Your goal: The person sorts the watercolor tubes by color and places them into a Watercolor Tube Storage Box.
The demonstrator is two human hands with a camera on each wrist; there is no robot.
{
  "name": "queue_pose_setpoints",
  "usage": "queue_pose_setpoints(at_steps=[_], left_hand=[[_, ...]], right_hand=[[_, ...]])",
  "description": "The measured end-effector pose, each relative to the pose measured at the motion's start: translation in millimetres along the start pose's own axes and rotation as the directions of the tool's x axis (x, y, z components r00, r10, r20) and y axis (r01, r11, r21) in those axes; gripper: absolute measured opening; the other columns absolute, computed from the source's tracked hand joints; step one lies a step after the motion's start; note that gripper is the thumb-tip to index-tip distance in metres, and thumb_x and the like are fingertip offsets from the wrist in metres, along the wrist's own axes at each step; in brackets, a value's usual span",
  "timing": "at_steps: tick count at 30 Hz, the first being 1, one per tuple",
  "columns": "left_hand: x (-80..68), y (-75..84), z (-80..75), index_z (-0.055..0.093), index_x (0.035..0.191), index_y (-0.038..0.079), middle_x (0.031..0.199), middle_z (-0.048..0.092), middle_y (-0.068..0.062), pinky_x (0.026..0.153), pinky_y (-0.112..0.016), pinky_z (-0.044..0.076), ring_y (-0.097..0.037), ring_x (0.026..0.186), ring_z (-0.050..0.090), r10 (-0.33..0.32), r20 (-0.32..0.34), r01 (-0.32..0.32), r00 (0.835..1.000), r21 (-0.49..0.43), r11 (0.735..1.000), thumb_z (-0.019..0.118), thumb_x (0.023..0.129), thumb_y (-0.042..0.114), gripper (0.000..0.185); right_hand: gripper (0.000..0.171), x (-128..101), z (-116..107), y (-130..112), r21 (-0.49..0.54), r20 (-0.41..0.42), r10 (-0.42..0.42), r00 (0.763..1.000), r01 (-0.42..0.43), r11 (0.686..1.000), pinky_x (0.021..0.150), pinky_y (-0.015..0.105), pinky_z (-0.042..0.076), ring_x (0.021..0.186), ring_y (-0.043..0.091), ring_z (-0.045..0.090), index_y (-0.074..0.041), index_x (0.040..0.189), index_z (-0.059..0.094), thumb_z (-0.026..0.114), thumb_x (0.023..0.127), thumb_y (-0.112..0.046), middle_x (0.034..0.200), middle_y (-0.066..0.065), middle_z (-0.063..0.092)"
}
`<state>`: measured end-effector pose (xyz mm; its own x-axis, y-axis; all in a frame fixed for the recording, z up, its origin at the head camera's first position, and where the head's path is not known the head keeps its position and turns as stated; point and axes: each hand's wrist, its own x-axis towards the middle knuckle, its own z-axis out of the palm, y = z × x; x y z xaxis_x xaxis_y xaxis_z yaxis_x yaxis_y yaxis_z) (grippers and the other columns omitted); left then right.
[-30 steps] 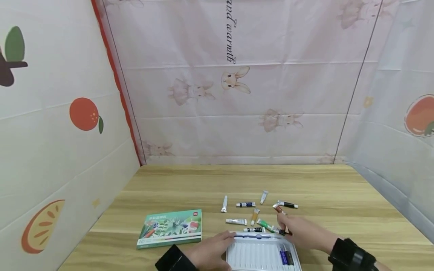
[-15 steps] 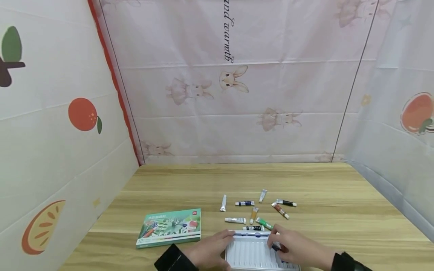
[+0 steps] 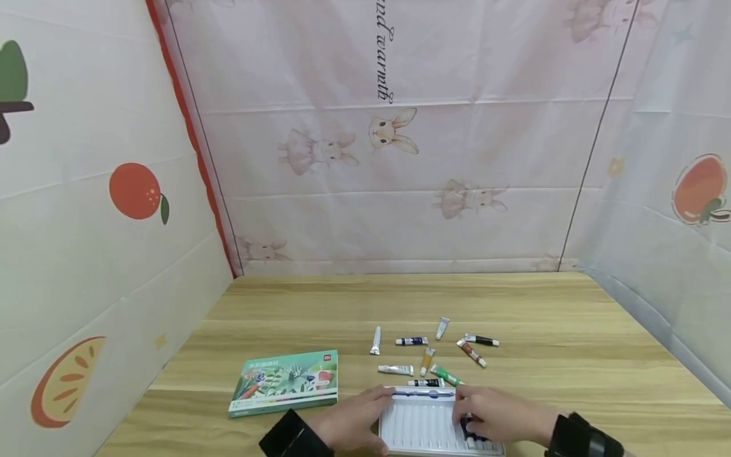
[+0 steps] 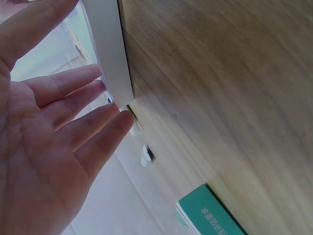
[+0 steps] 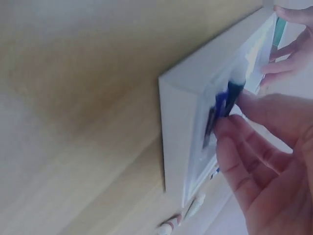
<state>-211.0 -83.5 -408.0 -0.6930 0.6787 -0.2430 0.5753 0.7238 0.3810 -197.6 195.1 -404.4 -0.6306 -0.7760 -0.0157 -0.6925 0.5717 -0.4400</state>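
1. The white tray (image 3: 422, 422) is cut off by the bottom edge of the head view, and its right compartments are hidden under the right hand (image 3: 493, 416).
2. A dark blue paint tube (image 5: 230, 98) is pinched between the curled right fingers and thumb and is held in the tray's right end; its label cannot be read.
3. The tray's left edge is touched by the left hand (image 3: 354, 419) with straight, spread fingers (image 4: 83, 105); nothing is gripped.
4. 8 loose tubes (image 3: 425, 360) are seen on the wooden table (image 3: 542, 330) beyond the tray, and a green box (image 3: 285, 383) lies to its left.
5. Compared with 1 s ago, the right hand has been brought back from the loose tubes to the tray, with the tube carried along.
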Motion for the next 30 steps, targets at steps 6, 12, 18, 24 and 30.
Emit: queue_pose_setpoints(at_steps=[6,12,18,24,30], left_hand=[[-0.1,0.2,-0.1,0.049,0.131,0.011,0.140,0.038,0.004,0.100,-0.032,0.036,-0.016,0.129,0.032,-0.007,0.006,0.007,1.000,-0.007,1.000,0.076,0.073,0.033,0.067],[-1.6,-0.3,-1.2,0.049,0.131,0.010,0.141,0.038,0.002,0.099,-0.033,0.037,-0.018,0.129,0.032,0.004,-0.007,-0.004,1.000,0.011,1.000,0.076,0.073,0.033,0.068],[-2.1,0.8,-1.3,0.049,0.131,0.010,0.140,0.038,0.001,0.099,-0.032,0.037,-0.017,0.129,0.032,0.001,-0.005,-0.001,1.000,0.013,1.000,0.075,0.072,0.034,0.068],[-2.1,2.2,-2.6,0.049,0.131,0.008,0.140,0.038,0.001,0.100,-0.030,0.036,-0.016,0.128,0.033,0.022,-0.009,-0.022,1.000,0.020,1.000,0.075,0.073,0.033,0.068],[-2.7,3.4,-4.1,0.048,0.131,0.008,0.140,0.038,0.001,0.100,-0.030,0.036,-0.015,0.128,0.034,0.024,-0.004,-0.024,1.000,0.024,0.999,0.075,0.074,0.033,0.068]], right_hand=[[0.020,-0.1,-2.2,3.0,-0.077,0.009,-0.046,0.999,0.047,0.996,0.065,0.019,0.046,0.078,-0.002,0.045,-0.018,0.094,0.073,0.068,0.079,-0.005,0.094,-0.013,0.051],[0.021,0.6,-2.5,5.9,-0.120,-0.010,-0.067,0.998,0.065,0.991,0.065,0.020,0.047,0.080,-0.001,0.048,-0.021,0.092,0.073,0.070,0.078,-0.006,0.096,-0.010,0.054],[0.013,0.6,-3.5,6.2,-0.071,0.015,-0.030,0.999,0.031,0.997,0.068,0.022,0.047,0.083,-0.001,0.046,-0.022,0.092,0.073,0.069,0.081,-0.016,0.098,-0.011,0.054],[0.012,-0.4,-2.3,7.4,-0.100,0.005,-0.041,0.999,0.041,0.994,0.067,0.022,0.047,0.082,-0.001,0.046,-0.022,0.090,0.073,0.071,0.079,-0.017,0.098,-0.011,0.052],[0.013,-2.5,0.6,10.0,-0.131,-0.035,-0.081,0.996,0.076,0.988,0.067,0.022,0.048,0.083,-0.001,0.047,-0.023,0.089,0.072,0.072,0.078,-0.017,0.098,-0.010,0.052]])
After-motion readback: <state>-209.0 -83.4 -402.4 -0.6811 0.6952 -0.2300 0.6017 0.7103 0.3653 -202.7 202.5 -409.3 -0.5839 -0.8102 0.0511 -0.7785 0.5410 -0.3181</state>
